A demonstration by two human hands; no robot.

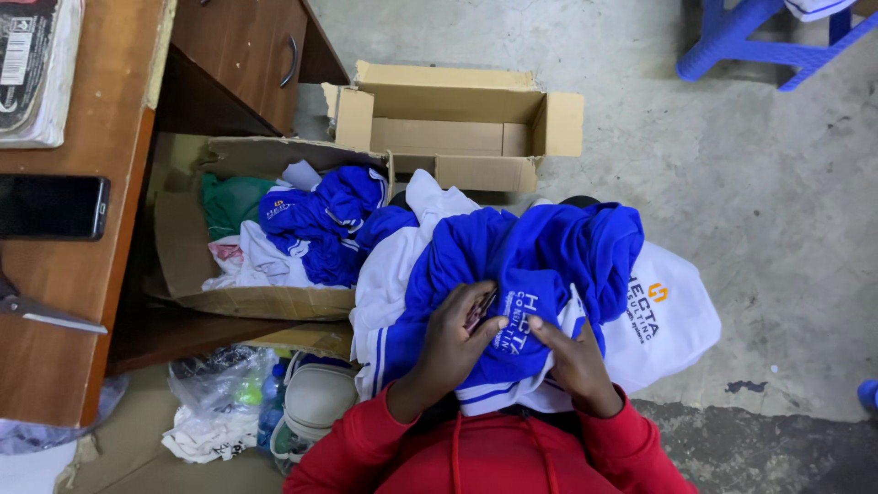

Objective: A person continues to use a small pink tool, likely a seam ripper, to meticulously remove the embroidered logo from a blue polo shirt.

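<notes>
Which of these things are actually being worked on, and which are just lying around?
In hand: blue garment, gripped by left hand and right hand; white garment beneath it.
Lying about: box of clothes, empty carton, phone, blue stool, plastic bags.

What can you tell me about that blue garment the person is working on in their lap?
The blue garment is bright royal blue soft knit fabric with white stripe trim along an edge and white printed lettering. It lies bunched and crumpled on the person's lap, over a white garment of similar make. The left hand pinches the fabric near the lettering and seems to hold a small dark tool against it; what it is cannot be told. The right hand grips the cloth beside it.
</notes>
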